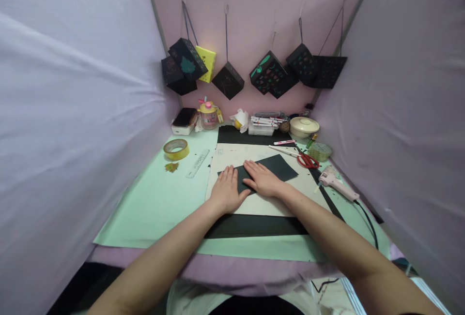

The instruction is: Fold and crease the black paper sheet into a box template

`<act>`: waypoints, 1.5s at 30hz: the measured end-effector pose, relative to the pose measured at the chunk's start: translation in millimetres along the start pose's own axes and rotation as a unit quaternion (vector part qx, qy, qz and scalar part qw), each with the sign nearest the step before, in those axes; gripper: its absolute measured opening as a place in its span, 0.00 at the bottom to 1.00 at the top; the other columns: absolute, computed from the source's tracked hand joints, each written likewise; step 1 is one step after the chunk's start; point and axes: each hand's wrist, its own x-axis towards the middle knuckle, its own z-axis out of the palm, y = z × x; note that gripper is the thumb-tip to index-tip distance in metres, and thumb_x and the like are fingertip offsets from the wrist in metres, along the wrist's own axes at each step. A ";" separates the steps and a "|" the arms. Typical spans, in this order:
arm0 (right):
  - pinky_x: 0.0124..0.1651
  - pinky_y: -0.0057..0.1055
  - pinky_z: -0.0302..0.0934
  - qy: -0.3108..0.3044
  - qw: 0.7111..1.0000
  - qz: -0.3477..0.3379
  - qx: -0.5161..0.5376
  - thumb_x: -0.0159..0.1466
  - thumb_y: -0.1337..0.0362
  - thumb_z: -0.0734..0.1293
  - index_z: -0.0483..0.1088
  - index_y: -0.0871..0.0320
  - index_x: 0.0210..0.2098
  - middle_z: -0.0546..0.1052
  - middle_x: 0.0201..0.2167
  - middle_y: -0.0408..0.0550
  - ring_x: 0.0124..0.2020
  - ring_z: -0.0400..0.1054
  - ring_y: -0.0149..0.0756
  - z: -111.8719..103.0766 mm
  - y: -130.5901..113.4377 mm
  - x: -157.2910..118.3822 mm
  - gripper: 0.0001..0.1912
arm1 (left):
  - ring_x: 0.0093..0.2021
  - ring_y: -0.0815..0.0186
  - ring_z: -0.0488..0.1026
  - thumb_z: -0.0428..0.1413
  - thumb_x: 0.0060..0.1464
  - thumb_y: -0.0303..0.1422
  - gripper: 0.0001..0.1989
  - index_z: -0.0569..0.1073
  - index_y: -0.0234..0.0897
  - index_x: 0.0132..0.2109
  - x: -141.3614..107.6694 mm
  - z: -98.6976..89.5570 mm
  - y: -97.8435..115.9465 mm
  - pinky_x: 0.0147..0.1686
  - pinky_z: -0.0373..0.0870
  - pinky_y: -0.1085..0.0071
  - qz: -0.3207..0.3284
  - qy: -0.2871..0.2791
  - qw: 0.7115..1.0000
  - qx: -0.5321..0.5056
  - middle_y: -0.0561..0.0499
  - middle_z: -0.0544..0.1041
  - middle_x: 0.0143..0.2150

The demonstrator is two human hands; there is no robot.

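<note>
A piece of black paper (pixel 279 167) lies at a slant on a larger cream sheet (pixel 269 207). My left hand (pixel 227 190) rests flat on its left end, fingers stretched out and thumb pointing right. Just to the right, my right hand (pixel 263 179) is also laid flat on the black paper, with its thumb apart from the fingers. Neither hand grips anything. Under the cream sheet, a big black sheet (pixel 254 226) shows along the near and far edges. Part of the slanted paper is hidden beneath my palms.
Left of the sheets are a tape roll (pixel 176 149), a dried leaf (pixel 172 166) and a clear ruler (pixel 198 163). To the right lie red-handled scissors (pixel 308 160) and a corded glue gun (pixel 337 184). A lidded bowl (pixel 304 126) and a pen box (pixel 261 130) stand behind. Black paper boxes (pixel 228 81) hang above.
</note>
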 end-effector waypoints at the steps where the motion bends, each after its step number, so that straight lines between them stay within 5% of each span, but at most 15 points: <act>1: 0.69 0.43 0.38 0.002 1.000 0.018 -0.009 0.67 0.42 0.47 0.45 0.62 0.69 0.46 0.70 0.54 0.71 0.37 0.42 -1.1 7.4 -2.1 0.40 | 0.71 0.48 0.40 0.43 0.58 0.54 0.44 0.51 0.19 0.67 -0.7 -0.1 -0.1 0.66 0.42 0.55 -0.005 0.003 1.000 0.000 0.32 0.44 0.71; 8: 0.69 0.43 0.38 0.008 0.984 0.175 -0.039 0.66 0.42 0.47 0.44 0.67 0.68 0.44 0.70 0.57 0.71 0.37 0.44 -10.4 73.3 -18.3 0.42 | 0.71 0.47 0.38 0.42 0.57 0.55 0.46 0.50 0.20 0.68 -1.5 -1.3 -1.4 0.67 0.41 0.53 -0.016 -0.002 1.000 -0.019 0.33 0.42 0.71; 12: 0.69 0.42 0.39 0.015 0.977 0.208 -0.047 0.66 0.42 0.47 0.44 0.69 0.68 0.45 0.70 0.58 0.71 0.38 0.45 -9.4 93.4 -21.5 0.43 | 0.71 0.47 0.37 0.42 0.57 0.56 0.46 0.50 0.20 0.68 -2.0 -2.8 -1.4 0.66 0.41 0.53 -0.018 -0.008 0.999 -0.025 0.33 0.41 0.71; 45: 0.69 0.47 0.39 0.028 0.975 0.213 -0.051 0.66 0.40 0.46 0.44 0.62 0.68 0.46 0.70 0.54 0.71 0.39 0.44 -3.3 95.5 -22.6 0.41 | 0.70 0.41 0.35 0.44 0.47 0.66 0.55 0.50 0.27 0.69 -5.1 -3.1 -3.8 0.65 0.39 0.47 -0.081 0.012 0.995 -0.050 0.31 0.41 0.71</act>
